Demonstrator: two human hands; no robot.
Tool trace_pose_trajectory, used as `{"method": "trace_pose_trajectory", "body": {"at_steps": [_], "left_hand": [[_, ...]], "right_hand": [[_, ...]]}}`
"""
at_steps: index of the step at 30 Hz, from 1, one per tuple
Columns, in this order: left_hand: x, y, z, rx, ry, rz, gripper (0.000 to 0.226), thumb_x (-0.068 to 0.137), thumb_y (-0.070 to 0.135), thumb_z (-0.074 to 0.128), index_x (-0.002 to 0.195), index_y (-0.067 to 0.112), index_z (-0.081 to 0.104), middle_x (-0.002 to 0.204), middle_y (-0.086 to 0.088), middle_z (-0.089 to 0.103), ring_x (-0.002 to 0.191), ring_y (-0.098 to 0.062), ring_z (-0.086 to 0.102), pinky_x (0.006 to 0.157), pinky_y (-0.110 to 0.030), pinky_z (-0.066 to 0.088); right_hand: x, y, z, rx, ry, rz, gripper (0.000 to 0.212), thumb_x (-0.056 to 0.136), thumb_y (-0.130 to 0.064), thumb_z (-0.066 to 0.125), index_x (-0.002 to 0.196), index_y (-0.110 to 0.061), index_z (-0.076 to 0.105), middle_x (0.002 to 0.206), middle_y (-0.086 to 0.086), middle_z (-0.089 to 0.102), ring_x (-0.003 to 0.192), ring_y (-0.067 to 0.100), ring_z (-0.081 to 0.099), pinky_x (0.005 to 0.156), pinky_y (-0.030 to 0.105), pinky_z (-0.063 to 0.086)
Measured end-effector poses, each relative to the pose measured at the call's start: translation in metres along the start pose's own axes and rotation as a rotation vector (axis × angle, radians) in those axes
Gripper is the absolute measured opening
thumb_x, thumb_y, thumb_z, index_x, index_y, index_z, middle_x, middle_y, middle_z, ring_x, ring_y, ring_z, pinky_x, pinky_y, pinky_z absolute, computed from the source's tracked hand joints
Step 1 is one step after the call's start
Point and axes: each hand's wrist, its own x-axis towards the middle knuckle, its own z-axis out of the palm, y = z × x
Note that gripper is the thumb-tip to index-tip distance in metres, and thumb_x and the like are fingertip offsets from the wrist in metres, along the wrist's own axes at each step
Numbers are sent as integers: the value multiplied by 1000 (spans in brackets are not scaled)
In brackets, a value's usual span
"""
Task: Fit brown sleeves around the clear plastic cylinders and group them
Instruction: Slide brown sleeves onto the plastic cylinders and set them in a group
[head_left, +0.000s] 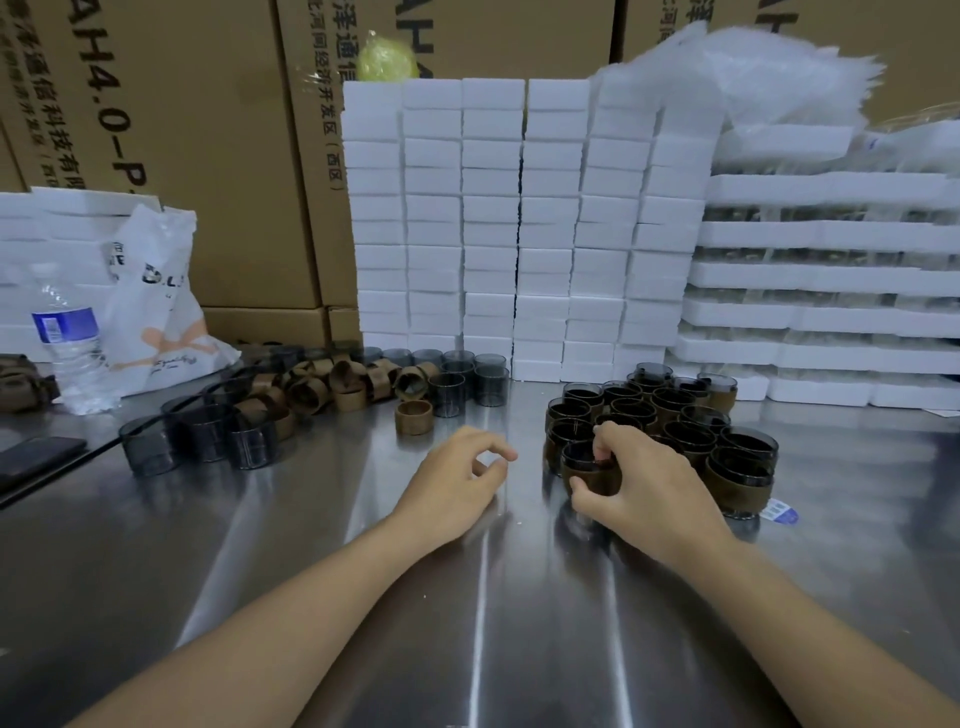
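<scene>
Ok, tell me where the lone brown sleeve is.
Head view, left of centre: the lone sleeve stands on the table just in front of the sleeve pile, beyond the left hand.

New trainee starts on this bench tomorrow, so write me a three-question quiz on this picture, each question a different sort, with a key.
1. True or false: the left hand holds a brown sleeve.
2. What does the right hand grip? A) a water bottle B) a sleeved cylinder at the near edge of the finished group C) a foam block
3. Fill in: the bare cylinders and loose sleeves lie on the person's ____ side.
Key: 1 false, it holds nothing; 2 B; 3 left.
</scene>
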Motion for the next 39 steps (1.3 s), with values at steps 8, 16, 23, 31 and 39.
{"method": "trace_pose_trajectory", "body": {"at_steps": [8,16,23,31,39], "left_hand": [[9,-19,-8,208,72,-31,22,104,31,60,96,50,67,117,18,61,104,-2,63,97,-40,55],[16,-22,-12,337,110,-68,20,103,29,59,120,30,71,133,8,59,132,-16,49,111,-44,44],[54,-33,-12,786,232,-61,49,100,26,55,149,25,51,154,1,45,149,-21,33,116,-38,33],[95,-45,0,875,236,-104,48,107,46,52,147,20,53,170,-6,32,162,-27,16,127,-44,23],[47,-16,4,457,265,87,18,92,39,81,99,31,67,126,16,63,115,-8,59,101,-37,43]], "right_hand": [[0,1,6,-152,-18,-87,22,95,-43,70,93,-25,58,108,-10,65,110,16,59,87,33,52],[1,-1,10,-351,85,-34,31,88,-37,87,112,-21,76,139,2,66,143,30,53,114,45,38],[-4,7,13,-299,79,-6,47,86,-42,88,125,-22,71,133,0,65,135,29,55,111,47,42],[-6,7,18,-227,122,-26,40,92,-42,79,126,-23,69,133,-4,62,135,23,51,115,41,36],[-8,-2,5,-156,132,-22,37,101,-46,66,133,-27,65,140,-8,57,142,17,45,118,35,30]]}}
